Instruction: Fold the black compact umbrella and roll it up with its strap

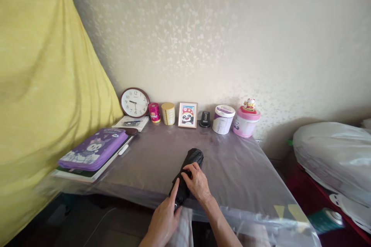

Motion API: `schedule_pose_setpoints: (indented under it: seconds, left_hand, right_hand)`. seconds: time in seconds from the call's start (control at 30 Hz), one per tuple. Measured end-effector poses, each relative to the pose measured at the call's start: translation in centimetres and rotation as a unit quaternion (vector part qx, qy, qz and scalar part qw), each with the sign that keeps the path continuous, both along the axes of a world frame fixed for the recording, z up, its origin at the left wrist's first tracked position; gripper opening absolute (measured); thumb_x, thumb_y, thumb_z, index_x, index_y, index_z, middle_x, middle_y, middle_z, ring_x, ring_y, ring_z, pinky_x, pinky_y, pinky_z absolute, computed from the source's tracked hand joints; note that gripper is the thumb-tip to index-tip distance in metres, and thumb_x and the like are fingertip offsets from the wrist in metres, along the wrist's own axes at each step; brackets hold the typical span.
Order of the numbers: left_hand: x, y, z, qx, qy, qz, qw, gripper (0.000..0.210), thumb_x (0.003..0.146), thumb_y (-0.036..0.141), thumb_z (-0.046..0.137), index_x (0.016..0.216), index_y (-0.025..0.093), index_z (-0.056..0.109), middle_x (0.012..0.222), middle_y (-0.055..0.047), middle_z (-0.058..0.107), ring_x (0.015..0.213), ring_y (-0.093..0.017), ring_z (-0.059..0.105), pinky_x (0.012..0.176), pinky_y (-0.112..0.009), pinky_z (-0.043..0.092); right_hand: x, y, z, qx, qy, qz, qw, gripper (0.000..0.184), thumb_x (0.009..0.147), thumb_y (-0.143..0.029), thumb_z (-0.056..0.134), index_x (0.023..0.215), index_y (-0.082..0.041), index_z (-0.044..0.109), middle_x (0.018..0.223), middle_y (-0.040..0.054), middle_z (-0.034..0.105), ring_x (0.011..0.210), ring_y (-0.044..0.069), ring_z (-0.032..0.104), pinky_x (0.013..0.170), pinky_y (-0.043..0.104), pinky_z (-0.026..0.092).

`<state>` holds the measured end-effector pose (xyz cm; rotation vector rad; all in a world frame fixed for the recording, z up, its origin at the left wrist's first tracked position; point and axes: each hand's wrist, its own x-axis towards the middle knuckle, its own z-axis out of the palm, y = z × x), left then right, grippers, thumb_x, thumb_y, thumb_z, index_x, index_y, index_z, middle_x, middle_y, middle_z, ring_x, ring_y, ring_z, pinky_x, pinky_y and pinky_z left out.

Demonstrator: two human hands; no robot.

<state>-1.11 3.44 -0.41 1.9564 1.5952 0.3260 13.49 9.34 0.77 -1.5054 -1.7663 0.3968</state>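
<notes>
One broad, grey, plastic-covered table point(232, 166) bears a slim black folded fabric umbrella point(182, 192) near six o'clock.
Neatening its cloth seems in hand: the bare left hand point(164, 216) curls around its seven-o'clock end, index extended; the bare right hand point(198, 183), at four o'clock, appears to pinch fabric. The next move likely calls for steady holding while drawing folds snug.

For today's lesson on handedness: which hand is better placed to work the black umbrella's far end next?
Probably the right hand: it rests nearer that end, while the left hand holds the near end of the black umbrella.
</notes>
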Motion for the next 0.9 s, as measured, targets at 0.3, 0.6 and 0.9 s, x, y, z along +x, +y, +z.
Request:
schedule_pose_setpoints:
  seconds: [0.3,0.6,0.9]
  left_hand:
    - [-0.1,0.0,-0.1,0.009,-0.002,0.003,1.000,0.071,0.083,0.022,0.045,0.143,0.024,0.006,0.119,-0.009,0.060,0.098,-0.021,0.061,0.078,-0.025,0.041]
    - [-0.2,0.2,0.0,0.015,0.001,0.006,1.000,0.071,0.083,0.025,0.046,0.143,0.025,0.006,0.104,-0.009,0.066,0.089,-0.022,0.063,0.070,-0.025,0.040]
    - [-0.8,0.4,0.4,0.012,-0.016,0.005,1.000,0.074,0.082,0.027,0.050,0.143,0.025,0.008,0.095,-0.007,0.068,0.078,-0.020,0.065,0.065,-0.023,0.041]
  right_hand:
    - [-0.1,0.1,-0.2,0.016,0.043,0.008,0.999,0.016,0.084,-0.026,0.043,0.077,-0.022,0.057,0.082,0.0009,0.055,0.074,0.014,0.056,0.070,0.025,0.043]
    - [0.0,0.3,-1.6,-0.013,0.252,-0.023,0.967,0.023,0.080,-0.041,0.046,0.074,-0.020,0.053,0.069,-0.0013,0.053,0.067,0.014,0.051,0.066,0.025,0.041]
    - [4.1,-2.4,-2.3,-0.054,0.354,-0.040,0.933,0.030,0.074,-0.048,0.055,0.070,-0.019,0.053,0.061,-0.0018,0.052,0.060,0.014,0.050,0.059,0.024,0.043]
